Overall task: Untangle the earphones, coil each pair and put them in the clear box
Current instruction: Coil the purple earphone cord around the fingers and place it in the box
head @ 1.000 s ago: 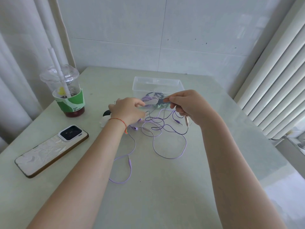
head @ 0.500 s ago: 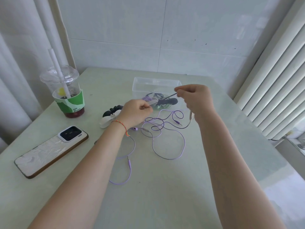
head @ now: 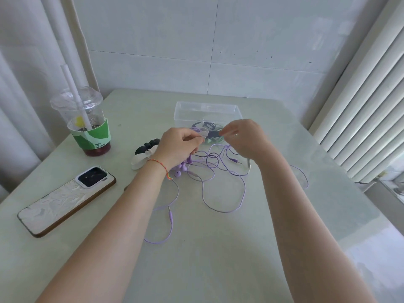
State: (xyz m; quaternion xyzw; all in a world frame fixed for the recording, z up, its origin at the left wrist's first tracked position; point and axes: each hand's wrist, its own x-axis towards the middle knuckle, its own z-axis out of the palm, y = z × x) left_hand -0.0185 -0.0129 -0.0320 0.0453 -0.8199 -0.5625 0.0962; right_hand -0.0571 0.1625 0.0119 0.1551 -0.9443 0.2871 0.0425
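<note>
While both hands hovered above the tangle, I saw the left hand (head: 179, 143) curled round a bunch of purple cord, its fingers also pinching a pale flat piece at the top. The right hand (head: 242, 136) pinched the other end of a short dark strip (head: 213, 134) stretched between the two — I could not tell what that strip was. Below them the purple earphones (head: 218, 169) lay in loose loops on the table (head: 218, 248), buds near the left wrist, one plug (head: 170, 212) further toward me. Just behind the hands stood the clear box (head: 207, 110), open-topped; inside it lay coiled cords — dark, green and a bit of purple — at its near side. At the far left sat a domed plastic cup (head: 85, 121) with a straw and dark drink in the bottom. A phone (head: 65, 200) lay face down nearby.
</note>
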